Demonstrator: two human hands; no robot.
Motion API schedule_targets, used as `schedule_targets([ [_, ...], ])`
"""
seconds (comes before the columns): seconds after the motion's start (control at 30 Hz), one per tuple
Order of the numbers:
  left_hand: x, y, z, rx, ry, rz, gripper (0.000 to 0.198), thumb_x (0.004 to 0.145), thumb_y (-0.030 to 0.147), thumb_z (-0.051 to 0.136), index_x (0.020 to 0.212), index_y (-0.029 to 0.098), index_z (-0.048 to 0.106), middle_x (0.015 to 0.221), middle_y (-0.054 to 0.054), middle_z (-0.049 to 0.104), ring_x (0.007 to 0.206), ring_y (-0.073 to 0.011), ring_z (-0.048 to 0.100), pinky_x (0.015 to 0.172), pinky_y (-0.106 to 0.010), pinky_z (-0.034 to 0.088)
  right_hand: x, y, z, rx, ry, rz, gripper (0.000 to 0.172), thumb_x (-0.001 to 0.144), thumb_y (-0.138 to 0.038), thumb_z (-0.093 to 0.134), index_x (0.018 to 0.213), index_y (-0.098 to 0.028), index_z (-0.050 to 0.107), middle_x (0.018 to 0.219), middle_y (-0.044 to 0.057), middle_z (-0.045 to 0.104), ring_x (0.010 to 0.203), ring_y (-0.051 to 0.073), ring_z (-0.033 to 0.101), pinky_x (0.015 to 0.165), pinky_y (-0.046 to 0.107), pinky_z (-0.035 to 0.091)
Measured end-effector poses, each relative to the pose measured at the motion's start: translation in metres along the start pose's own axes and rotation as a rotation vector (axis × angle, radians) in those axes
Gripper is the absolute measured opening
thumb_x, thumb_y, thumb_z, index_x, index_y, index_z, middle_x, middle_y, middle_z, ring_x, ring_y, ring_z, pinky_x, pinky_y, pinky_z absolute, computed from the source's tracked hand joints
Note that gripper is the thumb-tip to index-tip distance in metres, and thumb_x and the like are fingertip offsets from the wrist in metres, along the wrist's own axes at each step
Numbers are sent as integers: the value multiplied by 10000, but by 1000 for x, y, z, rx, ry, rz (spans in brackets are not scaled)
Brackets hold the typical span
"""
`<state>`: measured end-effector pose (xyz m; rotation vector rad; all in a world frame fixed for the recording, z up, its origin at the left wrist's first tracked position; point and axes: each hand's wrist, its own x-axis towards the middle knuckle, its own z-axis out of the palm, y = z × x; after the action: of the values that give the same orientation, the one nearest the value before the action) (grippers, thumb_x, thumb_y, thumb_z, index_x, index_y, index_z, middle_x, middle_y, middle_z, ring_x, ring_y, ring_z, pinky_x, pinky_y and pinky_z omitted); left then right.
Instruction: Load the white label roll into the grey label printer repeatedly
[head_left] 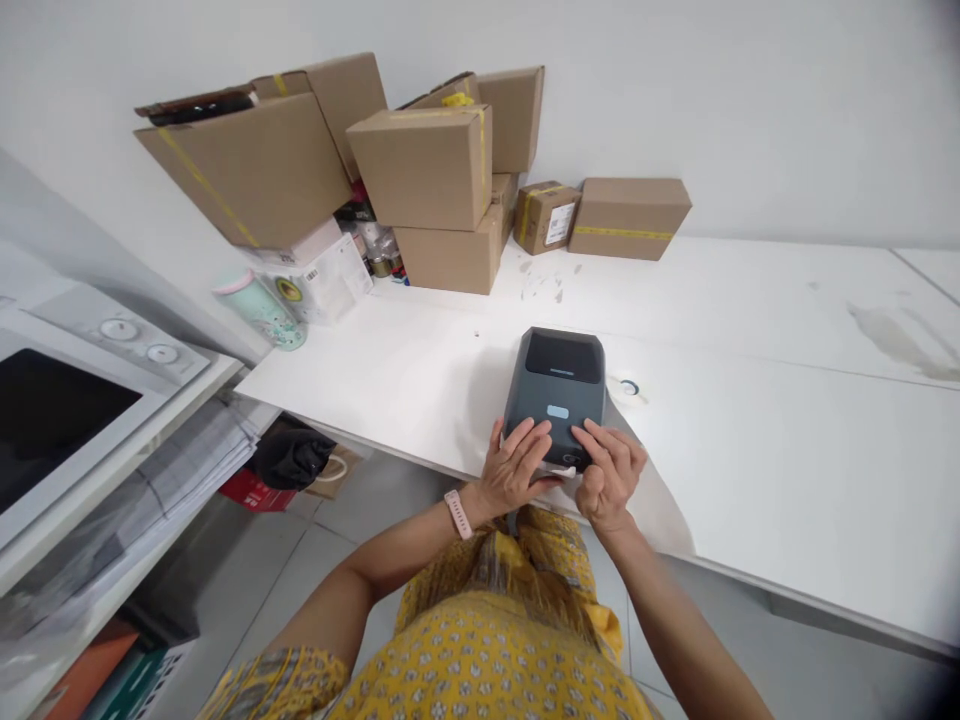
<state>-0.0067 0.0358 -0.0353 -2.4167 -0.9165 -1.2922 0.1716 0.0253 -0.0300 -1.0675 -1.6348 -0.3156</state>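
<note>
A dark grey label printer (564, 385) with a black window and a pale button stands near the table's front edge. My left hand (517, 470) grips its front left corner, fingers over the top and thumb reaching across the front. At the front right corner, my right hand (611, 470) grips with bent fingers on the top, its thumb by the front edge. A small piece of white paper (562, 470) shows at the printer's front between the two hands. Whether the right thumb touches that paper is hard to tell.
Cardboard boxes (424, 170) are stacked at the back left, with two smaller ones beside them. A mint tumbler (262, 312) leans by a white box. A small ring-shaped item (628, 388) lies right of the printer. At the far left stands a microwave (75, 390) on a shelf.
</note>
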Motion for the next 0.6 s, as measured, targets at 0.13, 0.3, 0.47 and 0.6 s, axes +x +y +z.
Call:
schedule_targets([
  [0.13, -1, -5, 11, 3, 21, -6, 589, 955, 438, 539, 1426, 110, 407, 1286, -180, 670, 1413, -248, 436, 1226, -577, 206, 6, 8, 9, 12, 71, -20, 456, 1006, -313, 298, 1200, -243, 705, 1104, 80, 731, 997, 238, 618, 883, 458, 472],
  [0.3, 1, -3, 22, 13, 89, -50, 468, 956, 367, 501, 1388, 188, 479, 1213, -129, 712, 1285, -237, 549, 1219, -537, 236, 10, 10, 20, 59, 199, 31, 438, 985, -229, 313, 1028, -251, 748, 967, 51, 735, 929, 209, 632, 839, 427, 479],
  [0.47, 7, 3, -3, -76, -6, -89, 519, 933, 441, 524, 1379, 176, 498, 1256, -134, 682, 1279, -257, 548, 1203, -522, 265, 11, 1, 7, 67, 57, 105, 416, 982, -234, 331, 1053, -240, 741, 1057, 58, 733, 1013, 220, 648, 923, 456, 465],
  [0.6, 4, 17, -43, -393, -5, -525, 361, 949, 469, 480, 1040, 174, 668, 1076, -124, 711, 1099, -255, 628, 994, -450, 478, 12, -17, -11, 145, -30, 254, 393, 995, -269, 340, 1199, -246, 676, 1187, 76, 709, 1166, 268, 606, 993, 508, 437],
])
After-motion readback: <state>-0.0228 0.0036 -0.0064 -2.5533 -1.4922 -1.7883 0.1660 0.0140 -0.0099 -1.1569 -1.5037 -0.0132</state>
